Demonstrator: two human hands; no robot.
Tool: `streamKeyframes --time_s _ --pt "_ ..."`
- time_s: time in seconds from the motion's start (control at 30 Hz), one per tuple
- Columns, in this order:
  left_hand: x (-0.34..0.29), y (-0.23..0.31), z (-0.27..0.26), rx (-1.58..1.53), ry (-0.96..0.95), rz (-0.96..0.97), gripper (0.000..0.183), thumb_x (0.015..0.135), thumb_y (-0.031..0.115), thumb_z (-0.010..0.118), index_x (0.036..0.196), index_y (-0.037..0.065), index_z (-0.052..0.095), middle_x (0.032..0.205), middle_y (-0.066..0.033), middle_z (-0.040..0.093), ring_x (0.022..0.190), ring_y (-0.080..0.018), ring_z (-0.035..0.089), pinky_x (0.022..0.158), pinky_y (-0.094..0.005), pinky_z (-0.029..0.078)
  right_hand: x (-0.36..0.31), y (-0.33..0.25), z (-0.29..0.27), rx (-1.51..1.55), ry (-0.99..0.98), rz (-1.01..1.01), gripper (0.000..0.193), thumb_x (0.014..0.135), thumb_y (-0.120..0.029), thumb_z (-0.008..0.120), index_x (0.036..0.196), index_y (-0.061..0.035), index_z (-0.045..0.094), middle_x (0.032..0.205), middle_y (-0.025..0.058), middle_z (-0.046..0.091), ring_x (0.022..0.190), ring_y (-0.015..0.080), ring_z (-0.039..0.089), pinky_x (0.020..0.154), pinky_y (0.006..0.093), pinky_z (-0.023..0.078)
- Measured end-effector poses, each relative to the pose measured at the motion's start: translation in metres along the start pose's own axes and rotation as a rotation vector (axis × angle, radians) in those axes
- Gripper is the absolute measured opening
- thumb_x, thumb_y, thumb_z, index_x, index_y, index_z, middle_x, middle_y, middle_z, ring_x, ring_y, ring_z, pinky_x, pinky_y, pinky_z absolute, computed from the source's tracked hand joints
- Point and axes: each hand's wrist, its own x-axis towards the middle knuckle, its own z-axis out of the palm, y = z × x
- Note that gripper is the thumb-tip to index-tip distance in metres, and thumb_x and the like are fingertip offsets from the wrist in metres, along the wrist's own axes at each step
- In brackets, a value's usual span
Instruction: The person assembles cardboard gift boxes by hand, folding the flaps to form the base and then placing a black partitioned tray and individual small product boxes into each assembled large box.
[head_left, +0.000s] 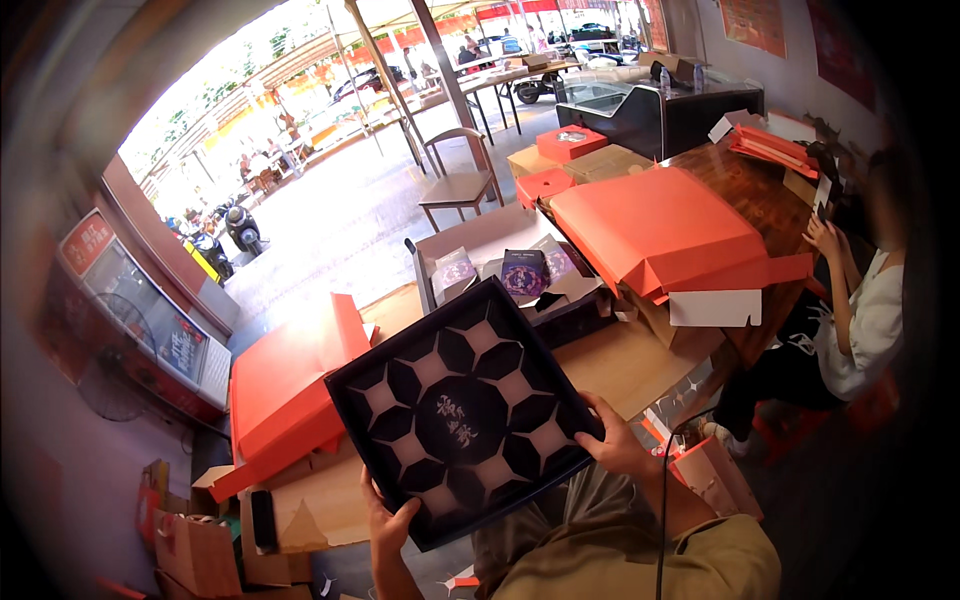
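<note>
Between my two hands, a square dark gift box tray [468, 420] is held up tilted over my lap. Its black insert has several cut-out compartments around a middle panel with pale lettering. My left hand [388, 515] grips the near-left edge, thumb over the rim. My right hand [612, 440] grips the right edge, its thumb on the rim too. Just beyond the tray, an open carton [425, 262] holds several small purple-patterned boxes [524, 272]. The fingers under the tray are hidden.
Orange flat boxes lie on the left [290, 385] and right [660, 225] of the cardboard-covered table [640, 375]. A seated person [860, 310] works at the far right. A chair [460, 180] stands beyond the table, a glass-door fridge [145, 310] at left. A thin cable [662, 500] hangs by my right arm.
</note>
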Motion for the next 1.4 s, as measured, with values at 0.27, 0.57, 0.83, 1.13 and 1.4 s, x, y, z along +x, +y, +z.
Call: streamKeyframes --time_s 0.27,0.57,0.83,1.13,1.4 --pt "-0.037 0.006 -0.024 0.054 0.169 -0.045 0.105 0.076 -0.009 0.073 0.165 0.008 0.019 0.131 -0.01 0.058 0.114 -0.0206 0.064 0.096 -0.0318 0.053 0.009 -0.005 0.021 -0.026 -0.138 0.059 0.069 0.092 -0.002 0.067 0.155 -0.0049 0.04 0.139 0.0162 0.061 0.121 0.0252 0.067 0.101 0.0392 0.055" --pt "-0.062 0.003 -0.061 0.19 0.294 -0.097 0.095 0.08 -0.009 0.07 0.163 0.006 0.026 0.137 -0.0108 0.058 0.121 -0.022 0.061 0.102 -0.0326 0.05 0.036 -0.025 0.051 -0.227 -0.342 0.015 0.074 0.091 -0.007 0.069 0.157 -0.0089 0.037 0.131 0.0176 0.066 0.117 0.0292 0.069 0.098 0.0404 0.056" --pt "-0.049 -0.015 -0.124 0.004 0.469 0.049 0.069 0.092 0.011 0.062 0.158 0.006 0.041 0.139 -0.0116 0.059 0.115 -0.0206 0.062 0.099 -0.0314 0.05 0.074 -0.018 0.065 -0.143 -0.59 -0.067 0.078 0.101 -0.05 0.067 0.16 -0.0086 0.039 0.131 0.0235 0.069 0.119 0.0327 0.07 0.099 0.0402 0.056" --pt "0.047 -0.005 -0.205 -0.023 0.389 -0.068 0.057 0.095 0.018 0.061 0.15 0.006 0.05 0.117 -0.0041 0.062 0.102 -0.0174 0.062 0.089 -0.0295 0.05 0.172 -0.014 0.039 -0.354 -0.042 -0.366 0.056 0.093 -0.037 0.076 0.138 -0.0063 0.062 0.128 0.0161 0.068 0.119 0.0297 0.067 0.099 0.0432 0.054" --pt "0.075 -0.007 -0.189 -0.021 0.298 -0.05 0.071 0.091 0.012 0.062 0.157 0.002 0.038 0.135 -0.0116 0.059 0.118 -0.0233 0.062 0.103 -0.0349 0.05 0.286 0.015 -0.01 -0.925 0.451 -0.131 0.106 0.082 -0.066 0.073 0.16 -0.0095 0.03 0.151 0.0191 0.042 0.133 0.0374 0.057 0.101 0.051 0.053"
